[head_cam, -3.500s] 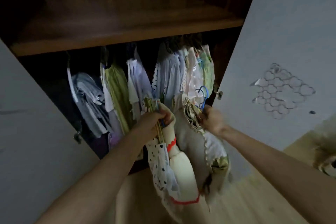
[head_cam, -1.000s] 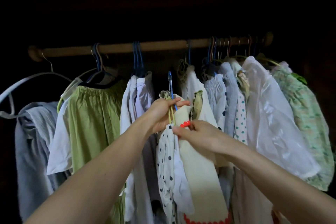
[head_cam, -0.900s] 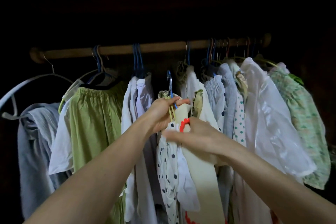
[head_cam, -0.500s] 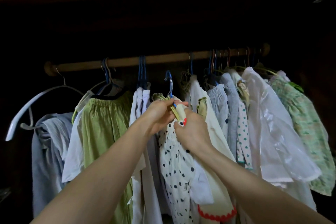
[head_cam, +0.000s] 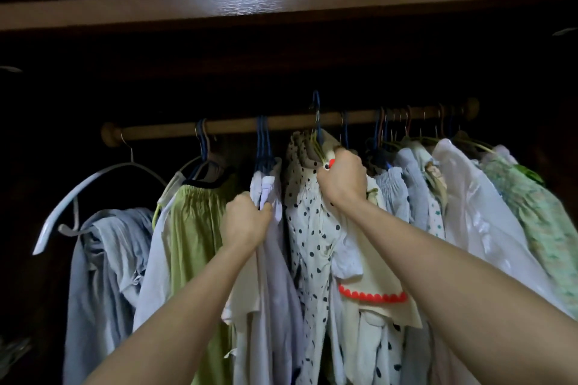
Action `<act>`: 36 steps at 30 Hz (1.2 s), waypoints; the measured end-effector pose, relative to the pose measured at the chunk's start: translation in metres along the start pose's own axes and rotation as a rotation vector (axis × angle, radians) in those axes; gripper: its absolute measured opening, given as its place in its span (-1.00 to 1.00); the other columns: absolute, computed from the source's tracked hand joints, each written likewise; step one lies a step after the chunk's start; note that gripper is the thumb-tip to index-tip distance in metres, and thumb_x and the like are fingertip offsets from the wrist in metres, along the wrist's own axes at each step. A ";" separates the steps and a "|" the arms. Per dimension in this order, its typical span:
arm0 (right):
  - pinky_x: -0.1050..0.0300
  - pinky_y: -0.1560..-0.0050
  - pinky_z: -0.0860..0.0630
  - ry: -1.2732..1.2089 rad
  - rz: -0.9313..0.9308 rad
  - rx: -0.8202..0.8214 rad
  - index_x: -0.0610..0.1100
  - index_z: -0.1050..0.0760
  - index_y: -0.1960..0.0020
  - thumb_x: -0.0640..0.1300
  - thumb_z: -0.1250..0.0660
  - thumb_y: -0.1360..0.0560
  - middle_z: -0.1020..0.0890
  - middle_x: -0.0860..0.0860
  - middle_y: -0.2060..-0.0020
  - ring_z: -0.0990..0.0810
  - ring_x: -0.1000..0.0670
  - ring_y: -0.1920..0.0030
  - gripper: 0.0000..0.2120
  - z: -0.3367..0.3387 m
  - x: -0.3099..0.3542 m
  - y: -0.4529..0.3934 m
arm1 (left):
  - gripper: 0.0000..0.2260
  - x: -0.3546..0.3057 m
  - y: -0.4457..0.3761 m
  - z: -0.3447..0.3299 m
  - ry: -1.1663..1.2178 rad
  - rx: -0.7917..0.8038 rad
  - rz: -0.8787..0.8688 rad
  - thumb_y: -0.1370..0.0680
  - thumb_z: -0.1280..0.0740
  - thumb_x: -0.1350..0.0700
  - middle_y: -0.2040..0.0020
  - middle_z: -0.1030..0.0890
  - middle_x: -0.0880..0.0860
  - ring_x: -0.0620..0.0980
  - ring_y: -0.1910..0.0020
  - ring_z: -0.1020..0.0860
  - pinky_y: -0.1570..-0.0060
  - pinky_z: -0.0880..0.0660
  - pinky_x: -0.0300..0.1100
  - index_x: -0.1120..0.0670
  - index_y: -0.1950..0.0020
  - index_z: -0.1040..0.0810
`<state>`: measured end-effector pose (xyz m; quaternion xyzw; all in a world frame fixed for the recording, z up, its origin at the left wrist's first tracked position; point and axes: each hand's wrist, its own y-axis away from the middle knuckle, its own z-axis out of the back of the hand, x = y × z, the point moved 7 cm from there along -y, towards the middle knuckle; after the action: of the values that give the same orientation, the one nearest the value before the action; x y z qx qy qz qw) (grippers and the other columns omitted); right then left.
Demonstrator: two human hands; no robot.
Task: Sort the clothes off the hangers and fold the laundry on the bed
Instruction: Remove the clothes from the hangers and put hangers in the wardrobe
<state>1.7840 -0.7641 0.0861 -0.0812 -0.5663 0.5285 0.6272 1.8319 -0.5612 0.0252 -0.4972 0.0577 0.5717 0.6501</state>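
A wooden rail (head_cam: 237,126) crosses the dark wardrobe with several garments on hangers. My right hand (head_cam: 342,180) grips the neck of a bundle of hangers carrying a white polka-dot garment (head_cam: 308,225) and a cream garment with red scalloped trim (head_cam: 375,286). The bundle's blue hook (head_cam: 316,112) rises above the rail. My left hand (head_cam: 245,222) clutches the pale lilac clothes (head_cam: 275,275) hanging just left of that bundle, under blue hangers (head_cam: 264,144).
A green garment (head_cam: 194,228), a grey-blue garment (head_cam: 100,259) and a bare white hanger (head_cam: 90,184) hang at the left. White and green floral clothes (head_cam: 528,219) crowd the right end. A wooden shelf edge (head_cam: 281,6) runs overhead.
My right hand has lifted the hanger bundle up until its hook reaches the rail. My left hand let go of the bundle and took hold of the lilac clothes to its left.
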 end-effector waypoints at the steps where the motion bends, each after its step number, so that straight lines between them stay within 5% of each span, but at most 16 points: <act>1: 0.14 0.30 -0.29 0.008 -0.017 0.004 -0.12 -0.27 0.30 -0.26 -0.27 -0.47 -0.44 -0.01 0.29 -0.44 -0.09 0.23 -0.76 -0.004 -0.002 -0.003 | -0.79 0.002 -0.001 0.001 0.020 -0.026 0.004 -0.53 -0.29 0.03 0.12 -0.60 0.17 0.17 0.18 -0.55 0.32 -0.40 -0.13 0.19 0.08 -0.48; 13: 0.18 0.21 -0.37 0.077 -0.064 0.206 -0.15 -0.45 0.00 -0.11 -0.29 -0.51 -0.53 -0.09 0.13 -0.57 -0.14 0.07 -0.88 -0.034 -0.001 -0.022 | -0.80 0.004 0.000 -0.001 0.061 -0.035 -0.123 -0.54 -0.26 0.16 0.36 -0.45 0.07 0.09 0.35 -0.44 0.42 -0.25 -0.16 0.13 0.28 -0.38; 15: 0.20 0.17 -0.37 0.092 -0.059 0.206 -0.17 -0.47 -0.17 -0.15 -0.25 -0.54 -0.56 -0.08 0.04 -0.59 -0.14 -0.05 -0.77 -0.035 0.001 -0.026 | -0.77 0.000 0.002 0.002 0.053 -0.003 -0.144 -0.53 -0.26 0.19 0.39 -0.44 0.06 0.06 0.39 -0.41 0.45 -0.25 -0.16 0.13 0.32 -0.36; 19: 0.14 0.16 -0.41 0.102 -0.069 0.217 -0.25 -0.50 -0.06 -0.04 -0.21 -0.53 -0.59 -0.15 0.06 -0.59 -0.21 -0.01 -0.71 -0.043 -0.008 -0.010 | -0.84 -0.003 0.002 0.006 0.021 0.022 -0.112 -0.53 -0.26 0.18 0.33 -0.52 0.12 0.09 0.34 -0.49 0.40 -0.35 -0.13 0.23 0.22 -0.47; 24: -0.07 -0.04 -0.48 0.071 -0.014 0.262 -0.24 -0.31 -0.23 0.17 -0.16 -0.57 -0.54 -0.20 -0.07 -0.54 -0.22 -0.07 -0.51 -0.034 -0.019 0.028 | -0.86 -0.007 0.008 0.006 -0.021 0.133 -0.019 -0.55 -0.27 0.09 0.19 -0.56 0.12 0.13 0.23 -0.53 0.33 -0.37 -0.13 0.17 0.08 -0.46; 28: -0.07 -0.19 -0.47 0.007 -0.089 0.441 -0.21 -0.19 -0.40 0.16 -0.16 -0.58 -0.48 -0.17 -0.24 -0.49 -0.18 -0.21 -0.44 -0.013 -0.019 0.064 | -0.73 -0.013 0.022 0.012 -0.112 0.304 0.044 -0.58 -0.27 -0.05 0.12 -0.59 0.15 0.14 0.16 -0.57 0.30 -0.38 -0.15 0.14 -0.11 -0.45; 30: -0.03 -0.30 -0.38 0.040 -0.116 0.557 -0.22 -0.08 -0.50 0.08 -0.17 -0.60 -0.37 -0.16 -0.39 -0.41 -0.16 -0.34 -0.39 0.003 -0.013 0.079 | -0.73 -0.015 0.030 0.020 -0.160 0.416 0.096 -0.60 -0.26 -0.09 0.27 -0.52 0.10 0.07 0.30 -0.53 0.34 -0.39 -0.18 0.08 -0.14 -0.46; 32: 0.02 -0.31 -0.33 0.125 -0.131 0.687 -0.22 -0.05 -0.51 -0.01 -0.17 -0.61 -0.26 -0.15 -0.46 -0.34 -0.14 -0.39 -0.42 0.022 -0.007 0.093 | -0.87 -0.020 0.041 0.032 -0.140 0.555 0.170 -0.61 -0.27 -0.04 0.38 -0.42 0.02 -0.04 0.45 -0.41 0.40 -0.40 -0.20 -0.03 0.07 -0.44; 34: 0.07 -0.30 -0.33 0.251 -0.132 0.834 -0.20 -0.12 -0.48 -0.05 -0.17 -0.61 -0.24 -0.14 -0.44 -0.34 -0.12 -0.37 -0.49 0.044 -0.001 0.104 | -0.88 -0.030 0.053 0.056 -0.166 0.670 0.202 -0.61 -0.27 0.02 0.26 -0.49 0.00 -0.07 0.34 -0.47 0.29 -0.48 -0.20 0.01 0.09 -0.44; 36: 0.07 -0.26 -0.39 0.376 -0.115 0.999 -0.20 -0.20 -0.43 -0.04 -0.15 -0.62 -0.28 -0.15 -0.38 -0.39 -0.14 -0.31 -0.56 0.064 0.013 0.112 | -0.82 -0.039 0.062 0.089 -0.205 0.748 0.211 -0.60 -0.28 0.06 -0.02 -0.58 0.06 0.02 0.02 -0.56 0.02 -0.50 -0.17 0.12 -0.12 -0.55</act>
<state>1.6665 -0.7383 0.0381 0.1653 -0.1274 0.6747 0.7080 1.7247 -0.5335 0.0587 -0.1582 0.2473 0.6216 0.7262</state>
